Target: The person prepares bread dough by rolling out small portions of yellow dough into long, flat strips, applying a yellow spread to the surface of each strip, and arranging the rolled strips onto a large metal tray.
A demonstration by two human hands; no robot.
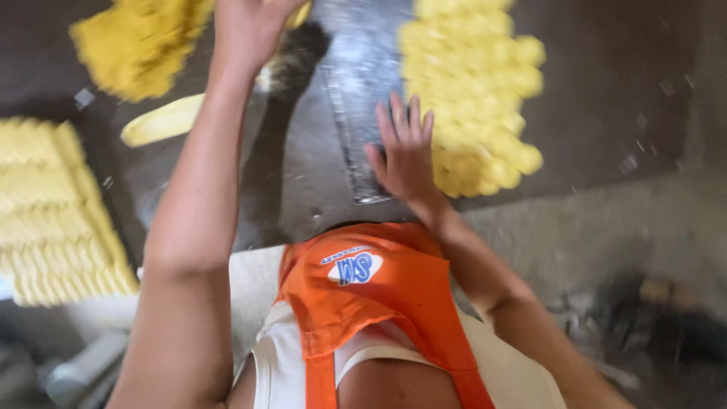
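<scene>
My left hand (246,30) reaches far up to the top edge of the view, beside a loose heap of yellow dough crumbs (136,45); its fingers run out of the frame, so what they hold is hidden. My right hand (405,155) lies flat with fingers spread on the dark worktop (318,167), touching the near edge of a block of round yellow dough pieces (473,91). A single long yellow piece (163,120) lies on the worktop beneath my left forearm. The picture is blurred by motion.
Rows of ridged yellow pieces (53,212) are stacked at the left. An orange apron (371,295) covers my front at the bottom. A flat metal strip (352,113) lies on the worktop's middle. Grey floor (606,227) shows at the right.
</scene>
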